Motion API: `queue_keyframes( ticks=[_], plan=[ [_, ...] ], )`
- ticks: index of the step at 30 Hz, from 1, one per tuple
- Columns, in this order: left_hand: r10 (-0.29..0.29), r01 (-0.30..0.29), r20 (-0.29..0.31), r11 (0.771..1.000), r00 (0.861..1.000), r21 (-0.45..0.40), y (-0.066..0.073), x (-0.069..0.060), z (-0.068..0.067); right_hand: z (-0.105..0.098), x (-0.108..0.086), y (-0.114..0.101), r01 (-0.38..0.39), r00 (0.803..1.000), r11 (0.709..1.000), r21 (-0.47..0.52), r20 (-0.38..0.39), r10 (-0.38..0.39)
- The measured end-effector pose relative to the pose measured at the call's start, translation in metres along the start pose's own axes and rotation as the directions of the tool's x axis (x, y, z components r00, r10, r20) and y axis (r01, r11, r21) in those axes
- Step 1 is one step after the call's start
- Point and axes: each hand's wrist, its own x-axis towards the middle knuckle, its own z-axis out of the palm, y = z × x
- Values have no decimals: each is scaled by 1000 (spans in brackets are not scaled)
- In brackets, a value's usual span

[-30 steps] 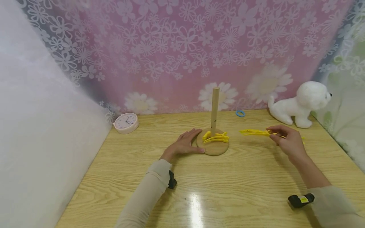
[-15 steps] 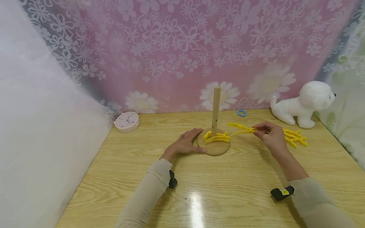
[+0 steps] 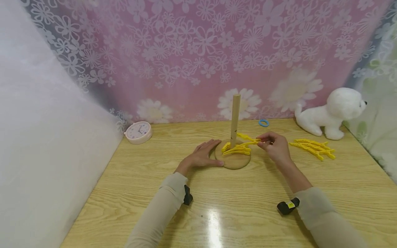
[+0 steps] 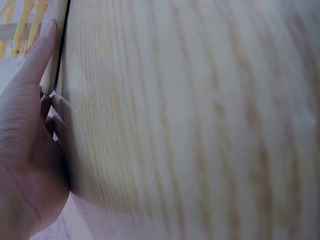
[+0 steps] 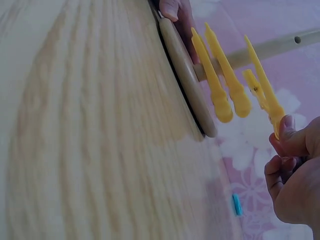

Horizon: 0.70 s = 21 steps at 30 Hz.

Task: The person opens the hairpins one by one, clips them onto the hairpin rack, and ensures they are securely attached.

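A wooden post (image 3: 235, 117) stands upright on a round wooden base (image 3: 234, 164), with yellow clips (image 3: 238, 151) around its foot. My left hand (image 3: 201, 155) rests at the left edge of the base, thumb and fingers spread along the rim. Between thumb and fingertips my right hand (image 3: 276, 148) pinches the tail of another yellow clip (image 5: 266, 95); its spread jaws reach to either side of the post, above the lower clips. In the right wrist view two clips (image 5: 235, 90) hang on the post near the base.
More yellow clips (image 3: 313, 148) lie in a pile on the table to the right. Along the back are a pink clock (image 3: 139, 133) at the left, a blue ring (image 3: 263, 123) and a white plush dog (image 3: 333, 115) at the right, before a flowered curtain (image 3: 198, 62).
My right hand has moved left with its clip, from beside the pile to the post, and the clip's jaws have come apart. My left hand has stayed on the base.
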Motion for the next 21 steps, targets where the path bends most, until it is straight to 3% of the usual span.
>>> queue_keyframes(
  ticks=[12,21],
  plan=[
    [-4,4,6,1000,1000,4,0,1,0,19,5,-3,97,995,986,-136,46,-92],
    [-5,5,11,1000,1000,8,0,0,-1,22,8,-3,117,993,982,-147,51,-110]
  ],
)
